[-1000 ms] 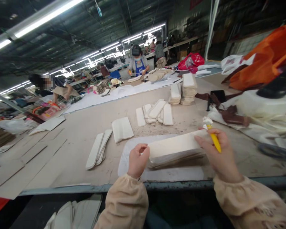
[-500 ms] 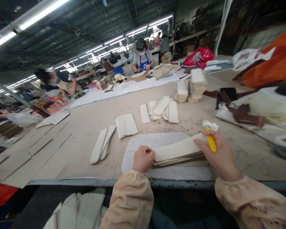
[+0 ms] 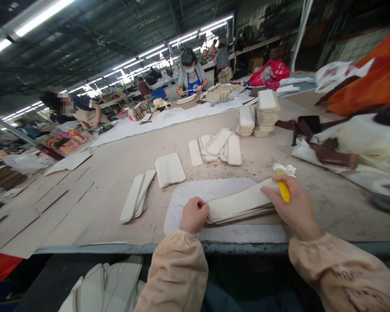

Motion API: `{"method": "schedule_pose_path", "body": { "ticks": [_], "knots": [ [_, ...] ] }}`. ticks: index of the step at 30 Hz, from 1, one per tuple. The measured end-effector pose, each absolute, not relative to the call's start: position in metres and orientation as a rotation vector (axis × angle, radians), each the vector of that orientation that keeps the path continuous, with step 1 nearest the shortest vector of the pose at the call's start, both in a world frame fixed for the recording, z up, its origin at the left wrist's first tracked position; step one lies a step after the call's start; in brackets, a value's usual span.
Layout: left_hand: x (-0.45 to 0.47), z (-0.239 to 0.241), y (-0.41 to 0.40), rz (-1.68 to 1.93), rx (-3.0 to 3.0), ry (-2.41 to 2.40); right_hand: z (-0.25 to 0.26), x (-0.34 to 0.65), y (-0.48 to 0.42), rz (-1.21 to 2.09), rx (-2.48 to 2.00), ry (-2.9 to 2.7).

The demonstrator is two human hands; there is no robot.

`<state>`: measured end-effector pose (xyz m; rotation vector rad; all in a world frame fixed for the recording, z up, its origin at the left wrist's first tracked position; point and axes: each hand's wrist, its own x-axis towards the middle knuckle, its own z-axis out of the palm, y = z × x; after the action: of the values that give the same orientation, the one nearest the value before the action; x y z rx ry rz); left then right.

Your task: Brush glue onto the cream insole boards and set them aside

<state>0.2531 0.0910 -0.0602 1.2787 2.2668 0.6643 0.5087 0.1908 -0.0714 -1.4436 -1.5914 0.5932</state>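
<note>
My left hand [image 3: 195,214] is closed in a pinch at the left end of a long white strip [image 3: 237,201] with rounded corners. My right hand [image 3: 294,206] grips the strip's other end, bending it up above the pile. Tucked in that same hand is a yellow-handled tool [image 3: 284,190] with a ragged white head, perhaps a brush; its kind is unclear. Beneath the raised strip lie several more strips [image 3: 240,216], stacked on a pale rounded sheet [image 3: 182,203].
Left of the sheet lie a fanned group of strips [image 3: 138,197] and a wider white stack [image 3: 170,170]. Beyond are a loose pile [image 3: 217,145] and a tall stack [image 3: 267,112]. More strips [image 3: 100,286] sit below the table edge [image 3: 117,249]. Co-workers stand across the table.
The view has shifted slightly, so everything sits a little further left. Both hands keep their hold on the strip, with hardly any visible movement.
</note>
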Motion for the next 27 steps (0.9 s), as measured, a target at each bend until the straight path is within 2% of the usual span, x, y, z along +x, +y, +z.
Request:
{"method": "schedule_pose_path", "body": {
  "ticks": [8,20,27],
  "knots": [
    [0.243,-0.07,0.091,0.738,1.188,2.212,-0.075,0.51,0.193,0.571,-1.45,-1.613],
    [0.253,-0.059,0.086,0.615,1.256,2.193,-0.076,0.51,0.191,0.577,-1.434,-1.627],
    [0.253,-0.058,0.087,0.575,1.326,2.177,-0.077,0.516,0.197,0.456,-1.431,-1.628]
  ]
}}
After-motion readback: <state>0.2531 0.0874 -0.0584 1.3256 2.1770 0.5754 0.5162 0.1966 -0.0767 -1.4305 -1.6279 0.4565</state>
